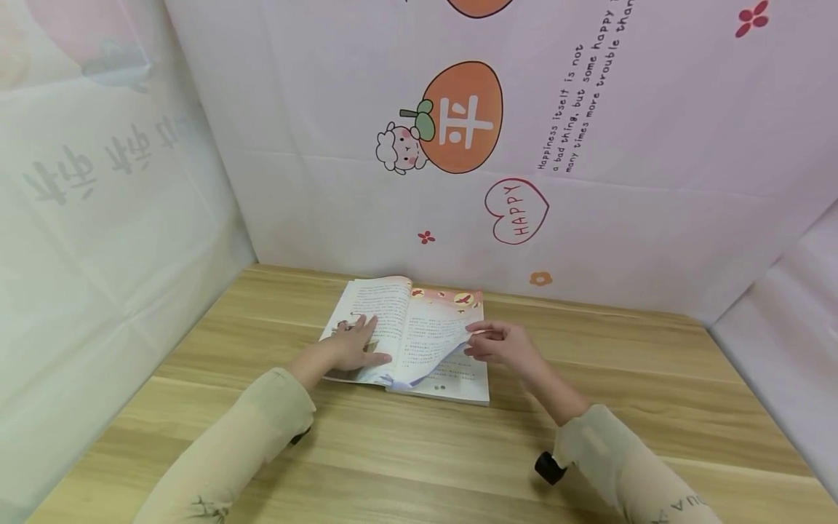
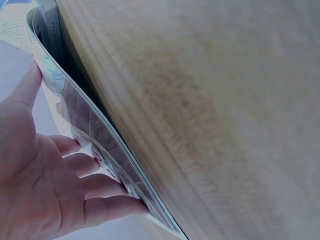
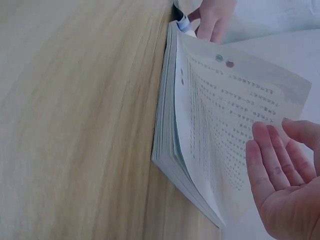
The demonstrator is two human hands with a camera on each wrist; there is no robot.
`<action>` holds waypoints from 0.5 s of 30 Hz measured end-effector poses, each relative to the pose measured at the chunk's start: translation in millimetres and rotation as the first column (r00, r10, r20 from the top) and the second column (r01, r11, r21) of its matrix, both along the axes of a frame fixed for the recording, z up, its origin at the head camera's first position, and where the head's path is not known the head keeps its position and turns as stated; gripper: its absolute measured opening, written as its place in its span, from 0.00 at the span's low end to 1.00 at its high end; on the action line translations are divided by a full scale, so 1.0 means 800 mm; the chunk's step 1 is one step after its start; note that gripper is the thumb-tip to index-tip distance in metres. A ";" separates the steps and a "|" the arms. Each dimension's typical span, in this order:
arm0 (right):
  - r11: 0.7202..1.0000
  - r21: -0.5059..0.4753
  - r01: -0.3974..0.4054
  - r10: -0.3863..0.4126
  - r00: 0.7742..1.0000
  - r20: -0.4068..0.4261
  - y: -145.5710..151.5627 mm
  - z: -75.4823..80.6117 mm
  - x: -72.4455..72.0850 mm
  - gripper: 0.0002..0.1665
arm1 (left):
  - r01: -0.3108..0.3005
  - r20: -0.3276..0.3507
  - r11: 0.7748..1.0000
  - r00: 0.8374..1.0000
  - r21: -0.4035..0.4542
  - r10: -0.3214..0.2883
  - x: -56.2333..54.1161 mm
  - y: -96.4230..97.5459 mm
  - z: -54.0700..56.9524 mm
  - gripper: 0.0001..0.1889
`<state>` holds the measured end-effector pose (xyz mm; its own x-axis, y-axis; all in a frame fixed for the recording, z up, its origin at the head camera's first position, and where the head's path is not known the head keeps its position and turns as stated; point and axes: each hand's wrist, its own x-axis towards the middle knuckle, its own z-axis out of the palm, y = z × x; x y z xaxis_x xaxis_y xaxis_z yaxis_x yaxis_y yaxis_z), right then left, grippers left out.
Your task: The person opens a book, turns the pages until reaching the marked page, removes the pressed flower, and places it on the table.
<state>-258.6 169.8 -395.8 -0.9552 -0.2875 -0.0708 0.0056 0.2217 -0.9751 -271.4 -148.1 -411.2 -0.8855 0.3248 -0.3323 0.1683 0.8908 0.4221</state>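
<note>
An open book [image 1: 376,297] with printed text and coloured pictures lies on the wooden table. My left hand [image 1: 353,346] rests on its left page, fingers spread; in the left wrist view the fingertips [image 2: 135,205] touch the paper. One right-hand page [image 1: 428,338] is partly lifted, its lower corner curling up off the pages beneath. At that page's outer edge is my right hand [image 1: 500,346], fingers loosely extended. The right wrist view shows these fingers [image 3: 272,155] against the underside of the raised page [image 3: 235,90], the thumb not plainly pinching it.
The wooden table [image 1: 406,451] extends around the book on all sides. Behind it hangs a pale printed cloth [image 1: 340,182] with cartoon figures and lettering, and another cloth [image 1: 118,240] hangs at the left. A black object [image 1: 550,468] is by the right sleeve [image 1: 615,455].
</note>
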 end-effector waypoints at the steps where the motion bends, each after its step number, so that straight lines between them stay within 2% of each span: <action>1: 1.000 -0.021 0.007 -0.007 1.000 0.008 -0.002 -0.001 0.000 0.23 | -0.001 -0.002 1.000 1.000 0.000 0.001 0.000 0.000 0.000 0.51; 4: 0.997 -0.077 0.031 -0.029 0.999 0.025 -0.007 -0.004 0.003 0.24 | -0.002 0.001 1.000 1.000 -0.005 0.002 0.000 0.001 0.000 0.52; 10: 0.988 -0.154 0.017 -0.013 0.999 0.031 -0.011 -0.011 0.013 0.32 | 0.002 0.003 1.000 1.000 -0.004 -0.002 -0.001 0.000 0.000 0.51; 15: 0.986 -0.165 0.031 -0.027 0.999 0.025 -0.015 -0.013 0.015 0.34 | 0.001 0.006 1.000 1.000 0.004 -0.001 0.000 -0.001 0.001 0.51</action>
